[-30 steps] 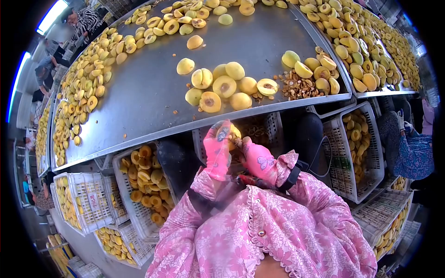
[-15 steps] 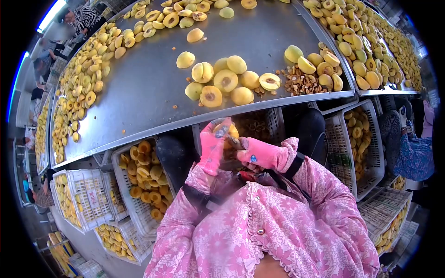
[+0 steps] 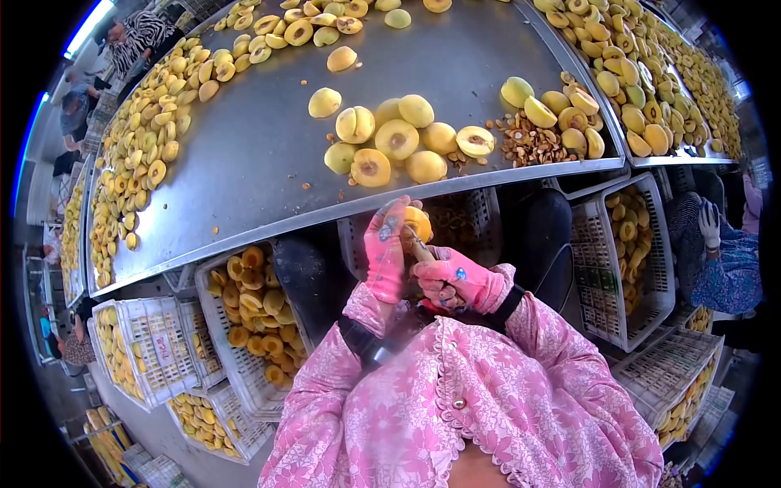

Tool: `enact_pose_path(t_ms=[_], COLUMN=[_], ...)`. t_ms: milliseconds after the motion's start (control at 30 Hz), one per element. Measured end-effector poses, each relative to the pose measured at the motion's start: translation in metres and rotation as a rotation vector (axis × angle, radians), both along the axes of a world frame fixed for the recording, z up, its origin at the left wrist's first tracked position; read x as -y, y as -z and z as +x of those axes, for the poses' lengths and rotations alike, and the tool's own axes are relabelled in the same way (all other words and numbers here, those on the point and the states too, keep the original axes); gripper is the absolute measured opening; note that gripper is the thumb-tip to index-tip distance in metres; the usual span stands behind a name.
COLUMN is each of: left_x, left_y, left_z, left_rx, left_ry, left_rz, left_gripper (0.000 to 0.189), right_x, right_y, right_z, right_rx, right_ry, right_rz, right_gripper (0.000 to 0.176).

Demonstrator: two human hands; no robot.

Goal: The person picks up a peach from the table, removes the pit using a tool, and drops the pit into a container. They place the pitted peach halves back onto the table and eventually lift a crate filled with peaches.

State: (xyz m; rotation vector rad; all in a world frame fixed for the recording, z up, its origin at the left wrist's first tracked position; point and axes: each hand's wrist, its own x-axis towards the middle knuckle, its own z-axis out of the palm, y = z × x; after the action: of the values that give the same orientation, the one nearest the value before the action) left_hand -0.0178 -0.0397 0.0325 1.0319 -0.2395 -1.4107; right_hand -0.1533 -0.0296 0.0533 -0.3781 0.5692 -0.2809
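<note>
My left hand, in a pink glove with worn grey fingertips, is closed around a yellow peach half just below the table's front edge. In my right hand, also pink-gloved, is a small pitting tool with a light handle. Its thin metal end points up against the peach; the exact contact is partly hidden by fingers. On the metal table ahead lies a cluster of peach halves, some cut side up with brown centres. A heap of brown pit pieces sits to their right.
Below the table stand crates of peach halves, one at left and one at right. A crate is partly hidden behind my hands. Peach piles line the table's left side. Other people sit at far left and right.
My left hand has turned, so the peach half shows more. My right hand has shifted slightly down and right, and the tool's metal end is now visible at the peach.
</note>
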Motion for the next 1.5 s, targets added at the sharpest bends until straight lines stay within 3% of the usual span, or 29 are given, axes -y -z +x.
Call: enact_pose_path(t_ms=[67,367,600,700,733,800,833,867,1000,1100,1167,1233,1267,1300,1333,1367,1433,1500], left_x=[-0.002,-0.003,-0.002,-0.001,-0.002,-0.007,-0.008,-0.011,-0.032,-0.064,-0.098,-0.147,-0.182,-0.208,-0.234,-0.259,-0.278,-0.263], left_y=[0.010,0.007,-0.006,0.018,0.008,0.028,0.020,0.012,-0.026,-0.045,-0.037,-0.035,0.023,0.035,0.038,0.046,0.063,0.075], left_z=[0.001,-0.007,-0.008,-0.008,-0.011,0.000,0.002,0.004,0.038,0.099,0.157,0.204,0.271,0.288,0.297,0.307,0.320,0.333], left_rx=[0.092,0.056,0.067,0.082,0.103,0.613,0.280,-0.049,-0.012,0.074,0.304,0.488,0.667,0.684,0.849,1.135,1.734,1.818], left_ry=[0.044,-0.050,0.015,0.038,0.042,0.055,0.019,-0.058,0.002,-0.174,-0.410,-0.607,-0.647,-0.767,-0.692,-0.462,-0.237,-0.227], left_rz=[-0.014,0.077,-0.093,-0.162,-0.109,-0.268,-0.233,-0.181,-0.105,-0.136,-0.180,-0.068,-0.015,0.115,0.268,0.519,0.989,0.699], left_gripper=[0.026,0.021,0.019,0.031,0.033,0.033,0.033,0.034,0.035,0.034,0.031,0.034,0.036,0.032,0.033,0.037,0.039,0.040], right_x=[-0.003,-0.012,-0.024,-0.023,-0.024,-0.029,-0.027,-0.028,-0.028,-0.026,-0.023,-0.013,-0.015,-0.019,-0.021,-0.022,-0.018,-0.019], right_y=[0.000,0.008,0.003,0.008,0.005,-0.005,0.000,0.000,-0.009,-0.014,-0.011,0.080,0.077,0.088,0.066,0.045,0.055,0.059], right_z=[-0.002,-0.006,0.003,0.001,-0.001,-0.009,-0.011,-0.016,-0.013,-0.004,0.000,-0.014,-0.016,-0.009,0.005,0.020,0.025,0.030], right_rx=[0.017,0.102,0.316,0.392,0.377,0.340,0.568,0.478,-0.034,-0.233,-0.372,-0.761,-0.728,-0.666,-0.722,-0.777,-0.758,-0.750], right_ry=[0.023,0.061,0.161,0.168,0.179,0.201,0.193,0.218,0.147,0.038,0.052,-0.345,-0.456,-0.400,-0.322,-0.238,-0.283,-0.400], right_rz=[0.022,0.075,0.270,0.306,0.298,0.164,0.211,0.208,-0.098,-0.447,-0.423,-0.921,-1.298,-1.100,-0.982,-0.863,-0.815,-0.745], right_gripper=[0.017,0.015,0.016,0.012,0.011,0.007,0.003,0.006,0.014,0.027,0.027,0.029,0.029,0.026,0.025,0.024,0.023,0.026])
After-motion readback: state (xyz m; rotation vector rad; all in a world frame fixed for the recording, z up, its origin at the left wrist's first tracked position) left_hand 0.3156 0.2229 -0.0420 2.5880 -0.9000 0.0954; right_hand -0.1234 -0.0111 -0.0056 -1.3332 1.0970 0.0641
